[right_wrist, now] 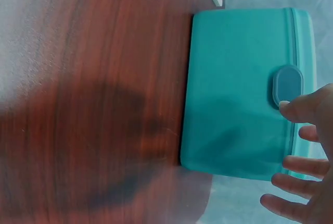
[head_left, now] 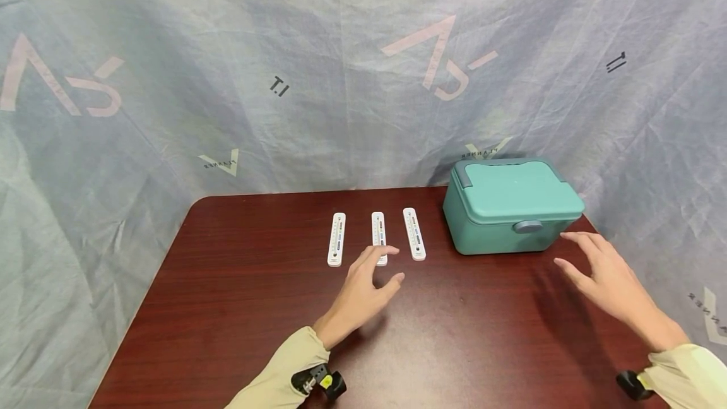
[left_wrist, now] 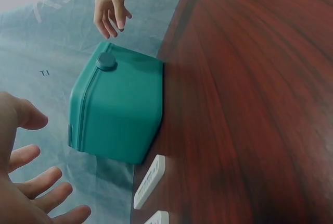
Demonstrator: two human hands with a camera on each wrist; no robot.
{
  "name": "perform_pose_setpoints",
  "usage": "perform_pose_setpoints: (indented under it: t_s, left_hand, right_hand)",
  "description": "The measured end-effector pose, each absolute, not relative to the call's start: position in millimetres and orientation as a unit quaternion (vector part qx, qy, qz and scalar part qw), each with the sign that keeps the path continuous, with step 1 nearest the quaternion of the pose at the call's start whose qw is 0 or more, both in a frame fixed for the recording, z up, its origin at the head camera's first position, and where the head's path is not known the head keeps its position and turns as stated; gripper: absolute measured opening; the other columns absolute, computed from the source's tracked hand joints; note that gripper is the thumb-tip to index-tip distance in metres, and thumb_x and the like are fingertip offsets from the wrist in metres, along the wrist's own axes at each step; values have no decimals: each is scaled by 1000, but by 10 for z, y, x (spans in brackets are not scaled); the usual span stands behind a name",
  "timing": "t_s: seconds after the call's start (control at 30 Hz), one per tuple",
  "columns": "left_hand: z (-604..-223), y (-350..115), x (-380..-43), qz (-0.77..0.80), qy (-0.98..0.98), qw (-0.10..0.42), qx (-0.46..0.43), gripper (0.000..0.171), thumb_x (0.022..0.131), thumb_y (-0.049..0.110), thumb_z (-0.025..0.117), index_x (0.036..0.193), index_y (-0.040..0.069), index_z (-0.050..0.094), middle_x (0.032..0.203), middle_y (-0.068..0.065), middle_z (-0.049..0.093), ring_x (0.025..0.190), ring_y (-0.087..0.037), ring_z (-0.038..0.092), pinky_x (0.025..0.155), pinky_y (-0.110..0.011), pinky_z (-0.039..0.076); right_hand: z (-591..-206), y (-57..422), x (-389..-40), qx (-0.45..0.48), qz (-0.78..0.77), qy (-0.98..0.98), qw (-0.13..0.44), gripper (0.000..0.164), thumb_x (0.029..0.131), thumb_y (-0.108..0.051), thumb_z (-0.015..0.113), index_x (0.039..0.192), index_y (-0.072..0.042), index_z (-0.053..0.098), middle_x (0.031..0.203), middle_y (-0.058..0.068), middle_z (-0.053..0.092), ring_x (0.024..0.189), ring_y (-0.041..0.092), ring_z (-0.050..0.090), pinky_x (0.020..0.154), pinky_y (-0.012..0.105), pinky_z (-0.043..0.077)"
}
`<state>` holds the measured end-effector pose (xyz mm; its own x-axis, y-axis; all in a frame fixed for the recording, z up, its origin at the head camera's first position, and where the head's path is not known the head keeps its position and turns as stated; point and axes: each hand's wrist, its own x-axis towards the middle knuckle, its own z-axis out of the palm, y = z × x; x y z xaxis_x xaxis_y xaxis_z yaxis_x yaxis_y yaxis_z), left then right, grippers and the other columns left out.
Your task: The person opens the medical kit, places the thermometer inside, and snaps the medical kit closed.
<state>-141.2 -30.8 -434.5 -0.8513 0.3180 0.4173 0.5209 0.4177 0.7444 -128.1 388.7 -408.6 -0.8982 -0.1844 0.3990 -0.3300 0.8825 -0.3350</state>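
Observation:
A teal lidded box (head_left: 511, 207) with a grey-blue latch (head_left: 528, 226) stands closed at the table's back right. My right hand (head_left: 610, 279) hovers beside its front right corner, fingers spread and loosely bent, holding nothing. Three white thermometers lie in a row left of the box: a left one (head_left: 336, 240), a middle one (head_left: 378, 226) and a right one (head_left: 414, 234). Over the table just in front of them is my left hand (head_left: 360, 289), thumb and fingers apart with nothing between them. Its fingertips overlap the lower end of the middle thermometer in the head view.
The dark red wooden table (head_left: 238, 308) has its back edge against a grey printed cloth (head_left: 341, 81), which also hangs along both sides. Wrist cameras on black straps (head_left: 318, 380) sit at both sleeve cuffs.

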Motion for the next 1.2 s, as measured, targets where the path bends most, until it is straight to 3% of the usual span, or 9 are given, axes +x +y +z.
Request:
perform_pose_setpoints:
  t_s: [0.4,0.63,0.8,1.2]
  left_hand:
    - [-4257,-101,-1469,-496,-816,112,-277,36,84,20,69,119,17,58,115,1,59,110,-14,54,93,-33,43]
    - [-4197,36,-1522,-498,-813,109,-281,35,85,23,67,119,18,58,113,5,58,109,-9,53,93,-29,43]
    - [-4176,139,-1558,-504,-808,113,-284,33,86,22,66,118,19,59,112,6,59,102,-6,53,85,-25,44]
    - [-4091,399,-1640,-521,-798,112,-282,29,85,17,67,113,17,60,108,6,60,103,-6,55,83,-21,45]
  right_hand:
    - [-3948,3955,-1311,129,204,-951,195,49,84,-12,69,127,2,48,122,26,45,110,47,40,82,60,30]
    - [-3862,3991,-1390,128,207,-945,218,54,83,-8,68,131,3,45,124,28,42,112,46,38,82,60,30]
    - [-3840,4026,-1473,135,207,-941,233,55,82,-6,68,132,3,46,127,28,41,114,47,38,85,61,30]
    - [-3779,4187,-1622,133,216,-944,211,66,82,-8,71,140,-4,41,136,30,37,119,53,36,92,67,26]
